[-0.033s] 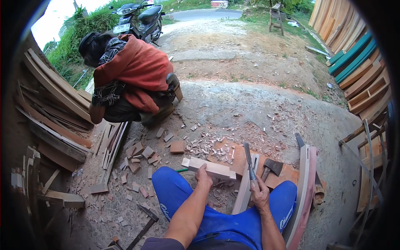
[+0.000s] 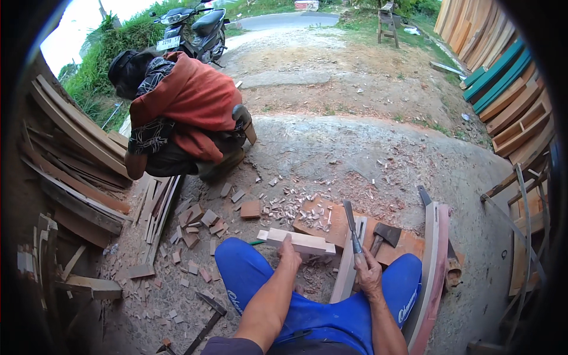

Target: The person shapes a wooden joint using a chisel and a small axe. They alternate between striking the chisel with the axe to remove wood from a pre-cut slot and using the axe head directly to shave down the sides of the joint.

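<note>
My left hand [image 2: 289, 254] is closed round a pale, squared wooden block [image 2: 300, 241] with a narrower stepped left end, held just beyond my knees. In my right hand [image 2: 369, 273] is a chisel [image 2: 352, 228], its handle gripped in the fingers and its flat metal blade pointing up and away. The chisel stands apart from the block, to its right. A hatchet [image 2: 387, 235] with a dark head lies on an orange-brown board [image 2: 322, 214] beyond my right hand. Under the chisel a pale wooden beam [image 2: 345, 278] runs between my legs.
A long curved timber piece [image 2: 431, 266] lies beside my right knee. Wood offcuts [image 2: 195, 219] and chips litter the concrete at left, near a hammer-like tool [image 2: 207, 319]. Ahead left a person [image 2: 189, 112] in red crouches. Planks [image 2: 83, 127] lean at left; more timber [image 2: 503, 71] stands right.
The wooden block in my left hand has tilted slightly, its left end a little lower. My right hand and the chisel stay almost where they were.
</note>
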The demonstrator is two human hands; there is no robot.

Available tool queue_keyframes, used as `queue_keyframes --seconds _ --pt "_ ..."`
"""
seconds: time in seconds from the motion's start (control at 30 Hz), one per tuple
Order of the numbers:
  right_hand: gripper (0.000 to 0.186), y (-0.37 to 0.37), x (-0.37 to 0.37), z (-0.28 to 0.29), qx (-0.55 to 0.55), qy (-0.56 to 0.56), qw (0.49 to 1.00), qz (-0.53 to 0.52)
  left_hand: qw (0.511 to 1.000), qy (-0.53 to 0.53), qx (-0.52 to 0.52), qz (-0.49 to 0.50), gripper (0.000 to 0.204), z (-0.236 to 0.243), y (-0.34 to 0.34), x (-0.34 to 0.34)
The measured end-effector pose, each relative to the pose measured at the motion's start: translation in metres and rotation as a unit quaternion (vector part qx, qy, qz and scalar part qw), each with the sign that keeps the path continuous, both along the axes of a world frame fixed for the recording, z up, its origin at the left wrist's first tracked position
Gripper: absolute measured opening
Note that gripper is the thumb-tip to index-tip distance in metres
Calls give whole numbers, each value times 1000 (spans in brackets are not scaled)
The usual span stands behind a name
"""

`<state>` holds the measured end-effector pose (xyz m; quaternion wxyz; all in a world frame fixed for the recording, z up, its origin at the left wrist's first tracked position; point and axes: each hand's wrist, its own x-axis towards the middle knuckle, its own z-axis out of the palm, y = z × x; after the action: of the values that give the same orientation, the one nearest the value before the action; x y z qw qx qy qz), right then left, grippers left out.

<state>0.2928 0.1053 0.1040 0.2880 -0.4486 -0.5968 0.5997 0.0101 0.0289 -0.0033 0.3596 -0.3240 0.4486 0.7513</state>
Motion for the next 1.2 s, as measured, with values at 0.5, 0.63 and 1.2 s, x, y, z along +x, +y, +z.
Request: queue_keyframes --seconds 0.5,0.63,1.2 --pt "59 2 -4 -8 47 -24 999 -3 172 666 -445 -574 71 0 -15 53" --pt "69 1 0 4 31 -36 999 -16 227 591 -379 -675 80 18 -11 24" --pt "64 -20 12 53 124 -160 977 75 571 389 -342 -637 90 40 -14 20"
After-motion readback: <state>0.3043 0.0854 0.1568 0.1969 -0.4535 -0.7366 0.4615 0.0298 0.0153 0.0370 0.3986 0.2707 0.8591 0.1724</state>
